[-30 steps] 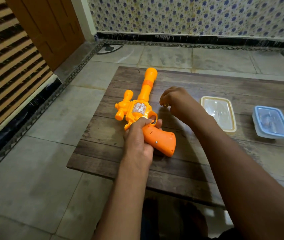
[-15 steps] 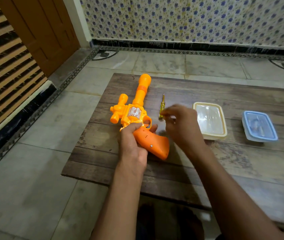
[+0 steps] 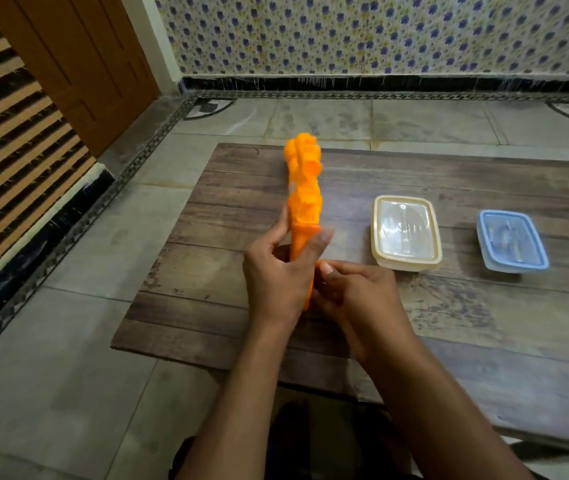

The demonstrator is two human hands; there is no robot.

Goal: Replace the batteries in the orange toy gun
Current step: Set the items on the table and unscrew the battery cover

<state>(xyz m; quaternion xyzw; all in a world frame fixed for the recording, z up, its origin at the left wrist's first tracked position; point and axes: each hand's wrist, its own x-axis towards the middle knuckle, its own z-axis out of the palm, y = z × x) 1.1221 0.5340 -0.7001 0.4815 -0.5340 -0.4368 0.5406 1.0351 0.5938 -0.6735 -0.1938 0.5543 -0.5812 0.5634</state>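
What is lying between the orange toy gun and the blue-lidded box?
In the head view, the cream-lidded box sits on the table between the orange toy gun and the blue-lidded box.

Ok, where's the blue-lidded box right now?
The blue-lidded box sits on the wooden table, far right in the head view, just beyond the cream-lidded box.

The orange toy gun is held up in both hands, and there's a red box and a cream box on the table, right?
Almost. The head view shows both hands holding the orange toy gun, and the cream box is on the table. But the other box isn't red: it's a blue box.
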